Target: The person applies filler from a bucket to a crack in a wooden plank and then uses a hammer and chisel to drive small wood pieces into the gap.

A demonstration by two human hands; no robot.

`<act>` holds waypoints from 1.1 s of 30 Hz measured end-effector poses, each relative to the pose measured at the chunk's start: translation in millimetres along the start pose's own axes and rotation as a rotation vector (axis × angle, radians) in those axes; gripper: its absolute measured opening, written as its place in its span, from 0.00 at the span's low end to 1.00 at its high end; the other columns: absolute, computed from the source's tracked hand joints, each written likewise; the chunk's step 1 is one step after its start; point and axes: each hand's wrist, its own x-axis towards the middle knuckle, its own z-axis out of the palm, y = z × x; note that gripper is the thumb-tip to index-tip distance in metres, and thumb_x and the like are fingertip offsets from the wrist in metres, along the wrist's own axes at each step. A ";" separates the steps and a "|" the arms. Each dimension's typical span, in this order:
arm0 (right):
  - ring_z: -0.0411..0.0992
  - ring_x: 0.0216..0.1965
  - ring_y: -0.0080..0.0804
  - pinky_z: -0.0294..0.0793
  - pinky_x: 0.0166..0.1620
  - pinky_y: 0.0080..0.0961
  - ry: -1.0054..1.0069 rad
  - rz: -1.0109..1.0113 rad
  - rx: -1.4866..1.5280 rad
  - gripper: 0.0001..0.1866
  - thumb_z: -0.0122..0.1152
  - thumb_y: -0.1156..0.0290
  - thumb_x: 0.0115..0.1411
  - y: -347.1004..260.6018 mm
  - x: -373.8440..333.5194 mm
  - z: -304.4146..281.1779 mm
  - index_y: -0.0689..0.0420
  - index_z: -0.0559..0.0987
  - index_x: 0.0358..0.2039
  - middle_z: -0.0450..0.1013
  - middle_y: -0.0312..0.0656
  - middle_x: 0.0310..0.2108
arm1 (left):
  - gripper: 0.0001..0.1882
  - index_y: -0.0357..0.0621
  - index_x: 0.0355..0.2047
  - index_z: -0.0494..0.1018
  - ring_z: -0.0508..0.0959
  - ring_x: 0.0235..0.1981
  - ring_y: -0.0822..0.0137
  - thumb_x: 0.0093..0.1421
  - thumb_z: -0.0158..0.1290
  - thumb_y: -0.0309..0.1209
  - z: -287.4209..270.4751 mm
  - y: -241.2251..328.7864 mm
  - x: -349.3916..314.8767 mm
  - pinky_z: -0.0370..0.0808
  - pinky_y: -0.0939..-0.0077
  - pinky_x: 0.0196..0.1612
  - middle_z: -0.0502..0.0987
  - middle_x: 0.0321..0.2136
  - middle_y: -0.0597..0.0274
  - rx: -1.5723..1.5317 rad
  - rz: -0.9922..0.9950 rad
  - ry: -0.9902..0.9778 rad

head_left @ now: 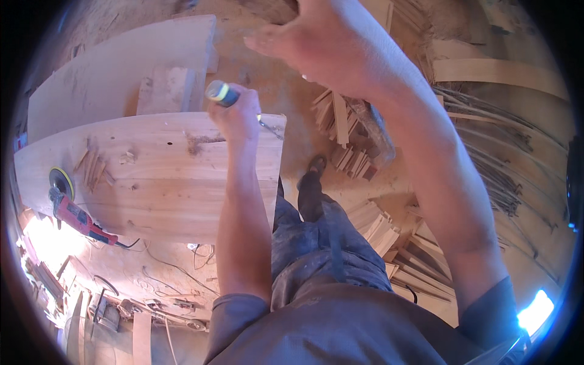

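Observation:
My left hand (238, 115) is closed around the handle of a chisel-like tool (221, 93), dark with a yellow-green band. Its thin metal shank comes out below the fist, over the right end of a broad pale wooden board (158, 176). Raised higher and farther off, my right hand (313, 45) is cut by the top edge. A dark brown thing (274, 9) lies against its fingers, blurred and only partly in view. Knots, a dark crack and small wood chips (94, 167) mark the board's face.
A red angle grinder (79, 219) with a round pad rests at the board's left near edge. Another large pale slab (121, 67) lies behind. Wood offcuts (356, 161) and long thin rods (486, 164) cover the floor to the right. Cords (173, 274) trail at the lower left.

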 end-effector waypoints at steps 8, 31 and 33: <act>0.79 0.40 0.60 0.78 0.44 0.48 -0.311 -0.127 -0.460 0.14 0.57 0.76 0.55 30.1 2.6 25.3 0.67 0.79 0.42 0.79 0.60 0.36 | 0.08 0.38 0.22 0.66 0.69 0.15 0.68 0.48 0.52 0.13 -15.5 -16.1 15.8 0.66 0.73 0.20 0.69 0.17 0.60 0.050 0.023 0.111; 0.74 0.52 0.57 0.74 0.54 0.43 -0.146 0.200 -0.158 0.19 0.60 0.69 0.54 167.2 -49.7 32.6 0.65 0.77 0.45 0.76 0.63 0.46 | 0.09 0.41 0.24 0.67 0.70 0.16 0.68 0.49 0.53 0.14 -18.8 -42.2 -57.1 0.67 0.71 0.20 0.71 0.20 0.59 -0.075 -0.241 0.059; 0.74 0.51 0.59 0.72 0.53 0.42 -0.125 0.377 -0.062 0.19 0.59 0.69 0.54 171.9 -71.5 15.3 0.66 0.76 0.44 0.75 0.64 0.44 | 0.08 0.42 0.22 0.67 0.69 0.17 0.67 0.50 0.54 0.16 -27.0 -31.4 -46.3 0.67 0.72 0.21 0.69 0.17 0.60 -0.088 -0.098 0.064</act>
